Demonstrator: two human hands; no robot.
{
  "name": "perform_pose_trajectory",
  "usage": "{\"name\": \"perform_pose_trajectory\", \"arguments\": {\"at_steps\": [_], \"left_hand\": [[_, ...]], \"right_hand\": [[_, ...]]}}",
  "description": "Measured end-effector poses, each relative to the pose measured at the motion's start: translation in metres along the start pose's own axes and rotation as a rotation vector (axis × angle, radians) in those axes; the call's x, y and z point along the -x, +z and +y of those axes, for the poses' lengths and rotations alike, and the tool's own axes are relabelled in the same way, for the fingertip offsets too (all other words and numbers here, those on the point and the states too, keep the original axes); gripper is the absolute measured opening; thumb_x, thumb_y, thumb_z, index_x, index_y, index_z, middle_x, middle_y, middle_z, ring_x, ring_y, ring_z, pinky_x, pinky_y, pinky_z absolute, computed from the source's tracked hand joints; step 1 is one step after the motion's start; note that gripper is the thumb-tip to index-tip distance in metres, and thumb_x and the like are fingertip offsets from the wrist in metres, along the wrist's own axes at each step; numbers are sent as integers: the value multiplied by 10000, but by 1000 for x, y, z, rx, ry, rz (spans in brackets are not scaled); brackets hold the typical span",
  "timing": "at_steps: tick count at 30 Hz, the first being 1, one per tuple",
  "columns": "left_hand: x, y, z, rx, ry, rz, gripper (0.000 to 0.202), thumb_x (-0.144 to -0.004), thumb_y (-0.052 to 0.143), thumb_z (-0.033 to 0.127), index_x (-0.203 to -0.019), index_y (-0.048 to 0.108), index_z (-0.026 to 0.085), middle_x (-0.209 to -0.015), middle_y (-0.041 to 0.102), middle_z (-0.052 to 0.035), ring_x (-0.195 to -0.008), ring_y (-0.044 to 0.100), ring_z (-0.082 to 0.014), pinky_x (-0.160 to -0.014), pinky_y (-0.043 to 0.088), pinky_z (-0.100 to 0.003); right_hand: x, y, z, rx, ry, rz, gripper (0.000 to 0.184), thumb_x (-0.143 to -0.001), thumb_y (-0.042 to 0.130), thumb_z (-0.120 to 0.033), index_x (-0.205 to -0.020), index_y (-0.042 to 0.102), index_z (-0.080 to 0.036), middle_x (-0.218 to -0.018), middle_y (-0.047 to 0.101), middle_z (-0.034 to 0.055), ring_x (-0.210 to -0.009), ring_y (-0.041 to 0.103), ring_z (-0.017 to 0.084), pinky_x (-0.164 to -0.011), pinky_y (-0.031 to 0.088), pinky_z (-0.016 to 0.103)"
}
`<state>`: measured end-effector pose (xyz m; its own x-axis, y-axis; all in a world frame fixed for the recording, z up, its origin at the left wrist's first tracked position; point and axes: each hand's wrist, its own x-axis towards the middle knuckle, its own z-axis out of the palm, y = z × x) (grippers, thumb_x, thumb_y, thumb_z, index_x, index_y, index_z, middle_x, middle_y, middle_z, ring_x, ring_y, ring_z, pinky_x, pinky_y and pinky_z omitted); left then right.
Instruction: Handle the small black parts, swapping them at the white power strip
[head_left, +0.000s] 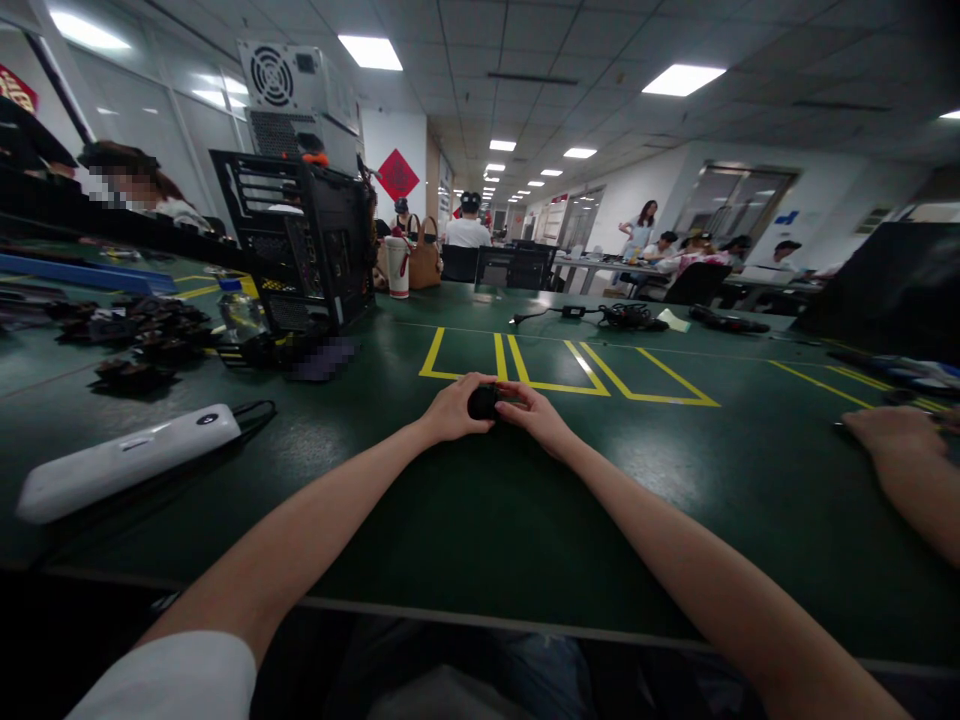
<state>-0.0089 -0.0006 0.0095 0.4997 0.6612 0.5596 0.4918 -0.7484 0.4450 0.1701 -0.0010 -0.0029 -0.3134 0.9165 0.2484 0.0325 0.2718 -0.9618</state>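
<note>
Close to the middle of the green table (480, 520), a small black rounded object (482, 403) is between my two hands; its exact kind does not show. My left hand (454, 408) wraps its left side, thumb below and fingers over the top. From the right, the fingers of my right hand (537, 414) close on its other side. Part of the object is hidden by the fingers. Just beyond the hands, yellow tape outlines (559, 388) mark the tabletop.
To the left lie a white power-strip-like device (131, 460) and black parts (135, 375). An open computer case (296, 240) stands behind them, near a paper cup (397, 266). Black cables (626, 315) lie farther back. Another person's hand (896, 432) rests at right.
</note>
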Motion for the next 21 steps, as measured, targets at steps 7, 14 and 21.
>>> {"name": "perform_pose_trajectory", "arguments": {"at_steps": [7,14,21], "left_hand": [[0,1,-2,2,4,14,609,-587,657,239,-1143,409,225,-1097,509,-43,-991,505,-225,-831,413,-372],[0,-1,2,-6,-10,1,602,-594,657,246,-1142,408,226,-1096,507,-43,-989,505,-226,-826,416,-371],[1,-2,3,-3,-12,-1,599,-597,651,240,-1144,405,230,-1090,509,-43,-994,504,-232,-835,410,-383]], "right_hand": [[1,1,-1,-21,-66,-26,330,-613,670,-202,-905,517,-215,-1003,545,7,-916,561,136,-890,413,342],[1,1,-1,-12,-25,-6,317,-643,647,-243,-931,516,-214,-1024,535,21,-830,581,129,-824,445,348],[1,0,-2,-43,-45,-32,361,-603,675,-209,-932,527,-215,-1033,539,18,-925,563,151,-895,405,368]]}}
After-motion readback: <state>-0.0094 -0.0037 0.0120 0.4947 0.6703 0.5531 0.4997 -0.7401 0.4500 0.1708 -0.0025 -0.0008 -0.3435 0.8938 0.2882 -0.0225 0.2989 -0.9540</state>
